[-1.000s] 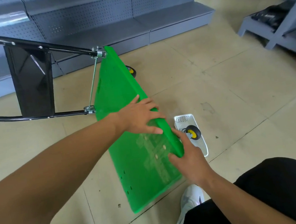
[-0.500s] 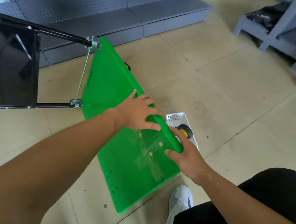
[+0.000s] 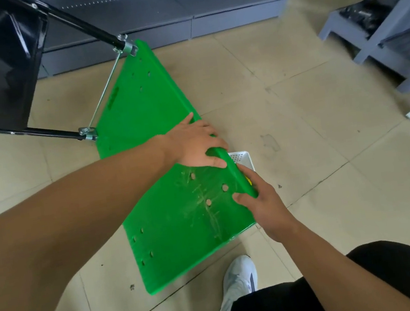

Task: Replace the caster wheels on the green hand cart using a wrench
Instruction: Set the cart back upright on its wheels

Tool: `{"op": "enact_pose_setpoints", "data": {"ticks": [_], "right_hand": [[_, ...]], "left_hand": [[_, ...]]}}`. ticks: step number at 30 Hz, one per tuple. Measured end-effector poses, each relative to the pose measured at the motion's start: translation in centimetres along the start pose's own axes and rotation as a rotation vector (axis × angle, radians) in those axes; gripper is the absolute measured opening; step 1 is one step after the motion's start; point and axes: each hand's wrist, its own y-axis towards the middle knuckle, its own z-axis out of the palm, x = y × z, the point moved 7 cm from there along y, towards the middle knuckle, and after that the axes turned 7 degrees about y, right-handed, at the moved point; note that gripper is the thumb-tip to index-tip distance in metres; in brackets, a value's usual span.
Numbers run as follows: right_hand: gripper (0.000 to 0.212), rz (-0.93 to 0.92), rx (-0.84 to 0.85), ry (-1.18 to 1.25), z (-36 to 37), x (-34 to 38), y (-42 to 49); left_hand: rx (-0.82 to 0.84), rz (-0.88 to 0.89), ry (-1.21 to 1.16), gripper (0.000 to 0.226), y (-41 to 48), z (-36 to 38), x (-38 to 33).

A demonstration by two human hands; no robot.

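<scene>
Left hand: the left hand (image 3: pixel 197 143) is wrapped over the raised long edge of the green cart deck (image 3: pixel 148 126), about midway along it. Its fingers are curled across the rim and its thumb is laid on the facing surface.
Right hand: the same edge is gripped by the right hand (image 3: pixel 262 200) closer to the deck's near corner. The thumb is pressed on the face and the fingers are hidden behind the rim.
Cart deck: it is held tilted, with the lower long edge on the floor and the upper edge carried by both hands. The black handle frame (image 3: pixel 76 18) is joined at its far end.
Bolt holes: clusters of open bolt holes (image 3: pixel 225 187) are seen on the deck's face, and no caster is seen there.
Behind the deck: a white basket (image 3: pixel 243 158) is mostly hidden just beyond the raised edge. A sliver of yellow (image 3: pixel 249 181), probably a wheel, is caught beside the rim.
Wrench: none is seen.
Step judged: the deck is being tipped about its lower edge (which way cannot be told).
Doing it well: the lower edge should be kept planted as the pivot and both grips kept apart. Fingers behind the rim should be kept clear of the basket. The shoe (image 3: pixel 240 273) by the deck's near corner should be drawn back, and the frame's swing allowed for.
</scene>
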Motion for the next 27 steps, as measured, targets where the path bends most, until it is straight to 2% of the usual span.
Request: {"op": "enact_pose_setpoints", "data": {"ticks": [14, 21, 27], "right_hand": [[0.062, 0.068, 0.065, 0.152, -1.0, -0.2, 3.7], [0.062, 0.111, 0.091, 0.204, 0.2, -1.5, 4.6], [0.06, 0.129, 0.1, 0.218, 0.9, -3.2, 4.5]], "left_hand": [[0.025, -0.023, -0.003, 0.076, 2.3, 1.0, 1.9], [0.029, -0.037, -0.074, 0.069, 1.6, 2.4, 2.8], [-0.01, -0.018, -0.098, 0.079, 1.0, 4.0, 2.7]]}}
